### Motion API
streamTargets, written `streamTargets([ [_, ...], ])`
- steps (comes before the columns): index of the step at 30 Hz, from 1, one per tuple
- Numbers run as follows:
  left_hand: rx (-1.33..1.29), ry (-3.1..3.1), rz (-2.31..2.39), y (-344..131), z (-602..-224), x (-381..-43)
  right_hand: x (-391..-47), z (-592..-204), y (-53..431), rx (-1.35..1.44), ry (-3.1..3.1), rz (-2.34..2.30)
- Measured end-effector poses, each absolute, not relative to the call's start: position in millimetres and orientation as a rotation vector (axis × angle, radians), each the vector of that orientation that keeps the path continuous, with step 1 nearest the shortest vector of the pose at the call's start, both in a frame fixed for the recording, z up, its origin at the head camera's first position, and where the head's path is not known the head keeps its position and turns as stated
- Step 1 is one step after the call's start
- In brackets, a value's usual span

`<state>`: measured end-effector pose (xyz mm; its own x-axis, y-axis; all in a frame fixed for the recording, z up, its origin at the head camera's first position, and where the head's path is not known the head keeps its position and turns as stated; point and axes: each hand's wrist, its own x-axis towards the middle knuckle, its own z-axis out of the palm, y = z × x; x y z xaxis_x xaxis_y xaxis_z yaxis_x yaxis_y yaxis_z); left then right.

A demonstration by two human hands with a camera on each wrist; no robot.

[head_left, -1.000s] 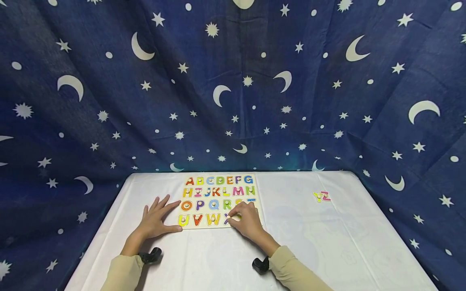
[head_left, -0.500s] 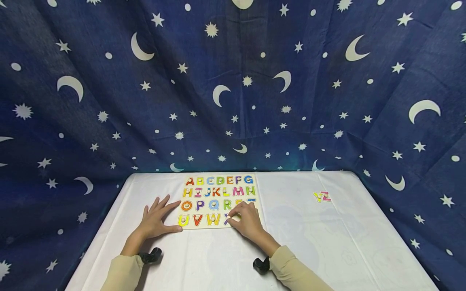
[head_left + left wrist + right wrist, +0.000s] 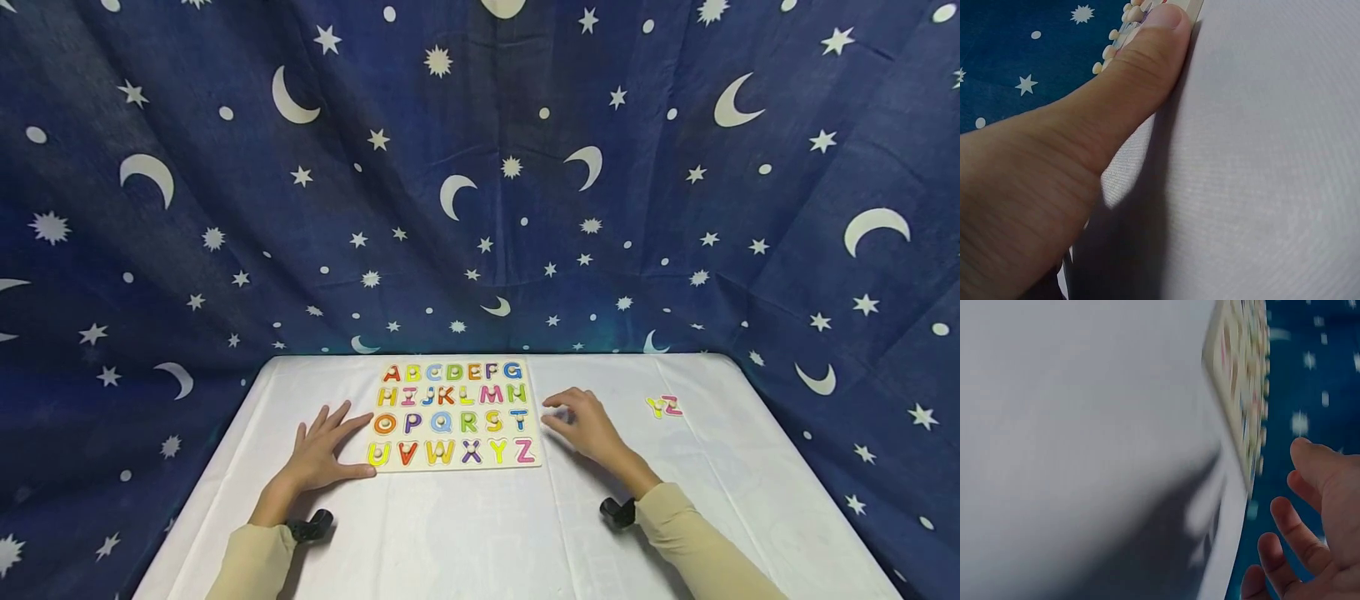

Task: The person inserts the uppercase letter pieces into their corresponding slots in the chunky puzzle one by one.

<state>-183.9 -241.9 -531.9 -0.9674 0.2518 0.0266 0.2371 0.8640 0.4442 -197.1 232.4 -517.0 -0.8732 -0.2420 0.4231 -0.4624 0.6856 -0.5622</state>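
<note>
A wooden alphabet puzzle board (image 3: 487, 467) lies on the table with knobbed letter pieces in it. My left hand (image 3: 318, 457), fingers spread, touches the board's left edge with thumb and forefinger; the left wrist view shows the thumb (image 3: 1147, 53) against that edge. The purple X piece (image 3: 471, 452) sits in the bottom row. Beside it, the printed Y (image 3: 498, 452) and Z (image 3: 525, 451) spaces show no knobs. Just right of the board my right hand (image 3: 588, 429) is above the table, fingers loosely bent and holding nothing. Farther right lie a yellow Y piece (image 3: 655, 407) and a pink Z piece (image 3: 672, 406).
A white cloth covers the table (image 3: 450, 533). Behind it hangs a dark blue curtain (image 3: 420, 275) with moons and stars. A black wrist device is on each arm, the left (image 3: 311, 527) and the right (image 3: 617, 513).
My right hand has let go of the X piece and moved right, off the board, uncovering the lower right letters. The left hand stays where it was.
</note>
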Motion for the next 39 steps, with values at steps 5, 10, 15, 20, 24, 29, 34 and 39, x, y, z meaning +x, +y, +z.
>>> streamTargets([
  [5,0.388,3.001,0.707,-241.7,-531.0,-184.9,-201.9,-516.7,291.5,0.426,-2.539,0.901],
  [10,0.392,3.005,0.701,-243.4,-532.8,-185.8,-200.4,-519.3,342.9,0.244,-2.522,0.814],
  [15,0.399,3.012,0.694,-244.8,-534.4,-186.2,-193.9,-523.3,379.0,0.061,-2.584,0.798],
  [20,0.396,3.011,0.693,-244.6,-536.0,-186.1,-189.1,-529.2,398.6,-0.06,-2.677,0.826],
  [24,0.4,3.013,0.7,-244.5,-537.4,-186.2,-188.2,-534.4,406.1,-0.093,-2.689,0.846],
  [29,0.407,3.016,0.698,-245.2,-538.1,-186.2,-189.0,-536.2,407.3,-0.091,-2.676,0.833],
  [34,0.411,3.016,0.696,-244.3,-536.2,-185.6,-189.7,-535.3,406.3,-0.1,-2.675,0.842],
  [39,0.403,3.011,0.701,-243.3,-535.2,-185.3,-191.1,-536.7,407.1,-0.088,-2.667,0.844],
])
